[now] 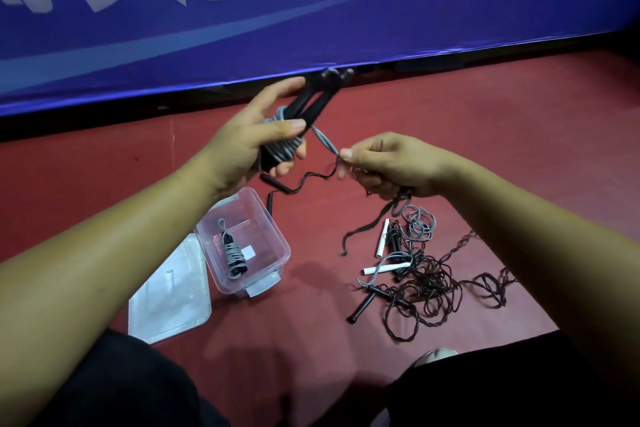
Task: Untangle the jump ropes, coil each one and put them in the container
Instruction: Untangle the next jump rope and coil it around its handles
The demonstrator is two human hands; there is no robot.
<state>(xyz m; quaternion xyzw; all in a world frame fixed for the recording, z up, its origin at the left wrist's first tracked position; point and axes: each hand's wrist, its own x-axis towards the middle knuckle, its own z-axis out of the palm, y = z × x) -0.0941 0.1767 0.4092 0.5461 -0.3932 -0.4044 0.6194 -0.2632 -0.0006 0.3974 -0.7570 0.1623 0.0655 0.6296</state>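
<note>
- Head view: the left hand point(249, 139) is curled round two black handles point(311, 100) with grey rope point(287, 146) wound about them; their long axis points up and away to the right
- The right hand point(388, 166) pinches the rope's loose tail between thumb and fingertip, just right of the bundle
- The container point(277, 253) sits on the floor point(485, 149) below the left hand, the nearer one, with one coiled rope point(233, 258) inside; a tangled pile point(415, 274) lies to its right
</note>
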